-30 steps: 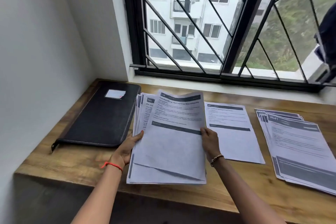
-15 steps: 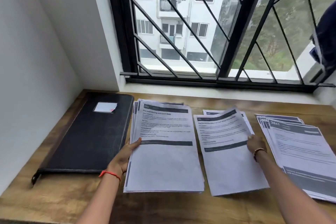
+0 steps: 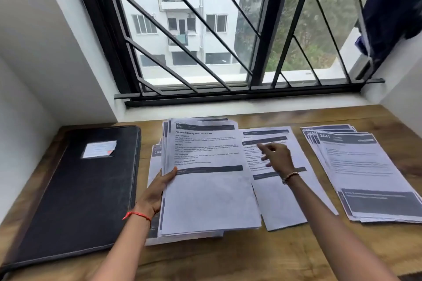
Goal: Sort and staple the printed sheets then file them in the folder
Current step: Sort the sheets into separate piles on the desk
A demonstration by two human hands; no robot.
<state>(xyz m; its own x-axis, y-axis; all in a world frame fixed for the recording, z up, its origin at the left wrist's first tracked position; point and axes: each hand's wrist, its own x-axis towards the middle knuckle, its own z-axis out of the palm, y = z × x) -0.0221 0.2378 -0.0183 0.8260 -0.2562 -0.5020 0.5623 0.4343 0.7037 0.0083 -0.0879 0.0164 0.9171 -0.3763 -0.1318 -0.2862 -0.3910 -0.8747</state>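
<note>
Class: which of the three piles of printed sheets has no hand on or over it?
The fanned right pile, headed 2641. The left hand holds the left pile; the right hand hovers over the middle pile.

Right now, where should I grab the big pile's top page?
Probably pinch the top page by its right edge, coming from the right: that edge lies free, overlapping the middle pile, while the left hand grips the big pile at its left side.
</note>
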